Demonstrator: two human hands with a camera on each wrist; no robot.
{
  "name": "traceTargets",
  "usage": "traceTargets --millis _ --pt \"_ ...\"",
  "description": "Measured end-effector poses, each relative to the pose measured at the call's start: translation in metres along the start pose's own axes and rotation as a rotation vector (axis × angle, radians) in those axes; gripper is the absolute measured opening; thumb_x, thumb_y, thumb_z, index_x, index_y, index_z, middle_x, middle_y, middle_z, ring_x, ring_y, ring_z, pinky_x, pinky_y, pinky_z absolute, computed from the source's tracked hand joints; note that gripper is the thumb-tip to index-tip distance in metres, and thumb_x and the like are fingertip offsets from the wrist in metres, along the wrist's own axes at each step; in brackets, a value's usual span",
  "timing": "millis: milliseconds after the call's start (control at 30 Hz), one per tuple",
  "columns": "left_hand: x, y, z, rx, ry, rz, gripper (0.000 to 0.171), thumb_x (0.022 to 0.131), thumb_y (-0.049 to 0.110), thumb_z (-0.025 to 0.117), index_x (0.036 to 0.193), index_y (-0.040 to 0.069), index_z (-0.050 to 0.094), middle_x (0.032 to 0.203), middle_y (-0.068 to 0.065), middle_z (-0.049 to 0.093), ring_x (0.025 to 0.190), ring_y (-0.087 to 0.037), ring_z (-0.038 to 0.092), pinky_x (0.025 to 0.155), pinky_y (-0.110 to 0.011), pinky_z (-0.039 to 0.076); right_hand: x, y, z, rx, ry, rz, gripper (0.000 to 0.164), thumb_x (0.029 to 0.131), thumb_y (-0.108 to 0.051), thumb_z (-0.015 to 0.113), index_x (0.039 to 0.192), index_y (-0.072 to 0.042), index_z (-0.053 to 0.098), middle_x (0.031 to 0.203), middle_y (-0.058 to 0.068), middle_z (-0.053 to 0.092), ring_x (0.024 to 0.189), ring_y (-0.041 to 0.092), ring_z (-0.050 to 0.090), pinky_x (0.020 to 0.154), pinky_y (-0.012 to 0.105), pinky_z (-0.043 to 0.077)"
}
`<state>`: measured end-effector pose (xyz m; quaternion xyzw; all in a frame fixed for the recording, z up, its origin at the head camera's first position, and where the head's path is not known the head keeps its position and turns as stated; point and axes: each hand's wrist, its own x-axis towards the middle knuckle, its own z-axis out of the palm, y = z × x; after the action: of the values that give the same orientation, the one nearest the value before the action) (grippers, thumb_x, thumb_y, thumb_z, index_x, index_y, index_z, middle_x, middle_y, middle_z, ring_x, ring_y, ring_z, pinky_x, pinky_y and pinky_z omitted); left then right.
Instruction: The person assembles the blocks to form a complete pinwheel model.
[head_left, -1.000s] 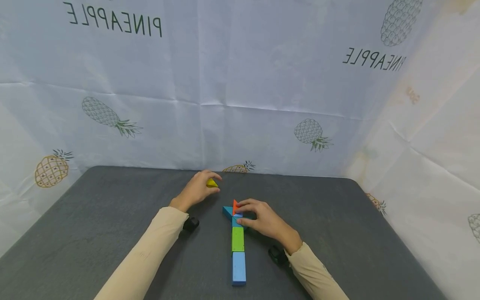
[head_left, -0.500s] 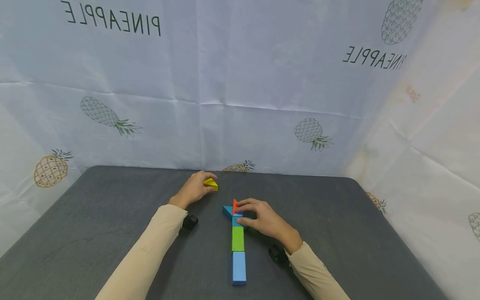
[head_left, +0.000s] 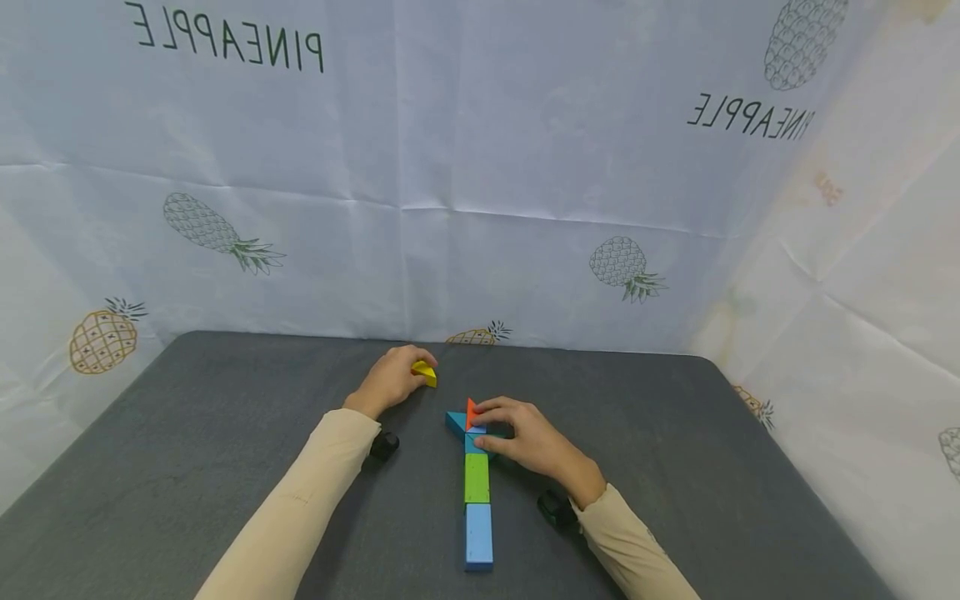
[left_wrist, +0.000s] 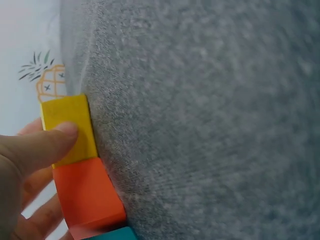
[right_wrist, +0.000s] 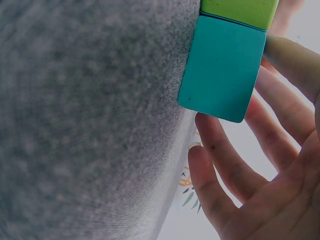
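Dark table (head_left: 675,475): block row (head_left: 476,478), long axis near-far, orange tip (head_left: 470,414) farthest; left hand (head_left: 387,380) pinching yellow block (left_wrist: 85,132); right hand (head_left: 534,438) spread, touching far end.

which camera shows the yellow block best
The left wrist view: there the yellow block appears large, its face covered only partly by the left hand. The head view shows it small, partly hidden by the same hand; the right wrist view does not show it.
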<state>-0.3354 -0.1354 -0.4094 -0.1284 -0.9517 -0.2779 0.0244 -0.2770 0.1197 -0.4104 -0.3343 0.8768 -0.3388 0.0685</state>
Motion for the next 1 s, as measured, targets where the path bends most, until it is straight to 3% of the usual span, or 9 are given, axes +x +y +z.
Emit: traceTargets --millis 433,1000 --pt "-0.002 0.007 -0.002 -0.018 0.055 0.095 0.027 0.091 0.008 0.071 0.118 0.008 0.072 0.126 -0.012 0.066 0.117 -0.032 0.061 0.1 -0.047 0.05 0.0 -0.001 0.0 -0.004 -0.004 -0.002 0.032 0.094 -0.024 0.069 0.122 -0.009 0.071 0.136 0.01 0.061 0.128 0.029 0.056 0.102 0.049 0.048" --pt "-0.012 0.023 -0.009 -0.03 0.042 0.185 0.027 0.091 0.007 0.07 0.117 0.007 0.072 0.12 -0.01 0.068 0.107 -0.028 0.065 0.093 -0.042 0.055 0.0 0.0 0.0 -0.012 0.005 -0.011 0.032 0.093 -0.025 0.07 0.121 -0.009 0.071 0.134 0.01 0.061 0.126 0.029 0.057 0.101 0.049 0.049"
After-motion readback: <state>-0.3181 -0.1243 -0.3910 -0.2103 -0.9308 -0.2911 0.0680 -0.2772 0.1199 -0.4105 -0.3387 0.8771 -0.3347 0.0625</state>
